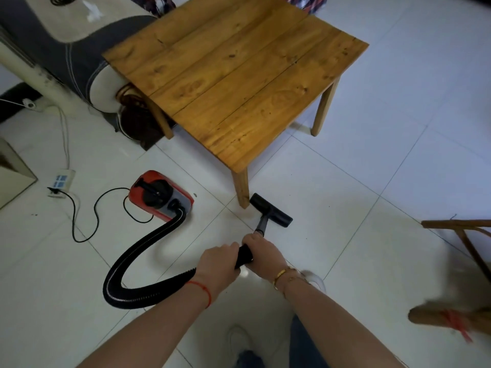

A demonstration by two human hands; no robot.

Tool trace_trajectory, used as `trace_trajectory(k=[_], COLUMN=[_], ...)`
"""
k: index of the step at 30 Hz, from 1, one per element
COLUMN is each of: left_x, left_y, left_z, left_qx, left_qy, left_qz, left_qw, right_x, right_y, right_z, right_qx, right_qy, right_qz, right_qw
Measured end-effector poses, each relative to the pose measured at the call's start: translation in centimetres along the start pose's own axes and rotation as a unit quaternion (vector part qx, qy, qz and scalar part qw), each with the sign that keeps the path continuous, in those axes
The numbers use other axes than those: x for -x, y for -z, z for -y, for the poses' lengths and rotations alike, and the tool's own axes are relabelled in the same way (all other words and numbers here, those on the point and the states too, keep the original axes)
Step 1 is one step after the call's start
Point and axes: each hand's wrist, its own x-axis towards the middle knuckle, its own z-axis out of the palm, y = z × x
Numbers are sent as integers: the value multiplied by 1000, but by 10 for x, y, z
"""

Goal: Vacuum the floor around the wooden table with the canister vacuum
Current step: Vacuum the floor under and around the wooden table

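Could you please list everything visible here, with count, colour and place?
wooden table: one, honey brown, upper centre.
canister vacuum: one, red and grey, on floor left of table.
hose: one, black, curving from canister to hands.
floor nozzle: one, black, beside nearest table leg.
power strip: one, white, left floor.
cord: one, black, strip to canister.
sofa: one, grey and cream, upper left.
wooden chair: one, brown, right edge.
tiled floor: white.
left hand: grips the tube.
right hand: grips the tube ahead.
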Motion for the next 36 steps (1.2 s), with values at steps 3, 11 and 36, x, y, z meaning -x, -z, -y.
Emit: trace_trajectory(k=[3,11,36], left_x=[10,-14,-292], left_y=[-4,-1,123], left_z=[9,4,-150], left_qx=[-12,-20,28], left_qy=[-5,-17,7], left_qz=[-8,-11,-52], left_qw=[1000,1000,998], right_x=[4,-6,-159], right_y=[-9,-1,208], right_z=[11,-2,-239], right_qx=[0,-8,20], right_qy=[-7,-45,-55], right_qz=[0,-13,-8], right_qw=[1000,999,998])
